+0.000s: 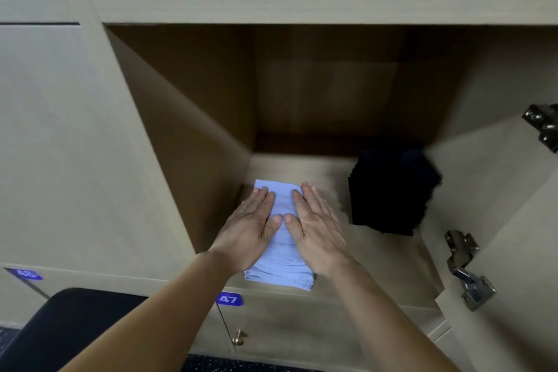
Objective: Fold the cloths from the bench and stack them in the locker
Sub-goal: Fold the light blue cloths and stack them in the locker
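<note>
**Fingers flat on the light-blue stack, pressing it down**

Fingers (262, 198) of both hands are lying straight and close together, gripping nothing, palms down on the top cloth. The left hand (252, 225) and right hand (315, 225) are sitting side by side, thumbs nearly touching.

The light-blue cloth stack (282, 269) is sitting directly under the fingers on the locker floor (377, 257), with its near edge running back past the palms to the locker's front lip. A dark folded stack (392, 190) is standing right of the right fingertips, apart from them.

Reads as seating and squaring the pile. Doing it well means:
- pressing evenly with both palms
- smoothing outward from the thumbs
- lifting straight off so the top layer isn't dragging

Hard to tell:
- The dark stack is blurring into shadow, so no layer count.
- The door (513, 251) is getting cut off at the right edge.
- The black padded edge (75, 320) below the left forearm may be the bench; can't confirm.
- No loose cloths are showing in view.
</note>
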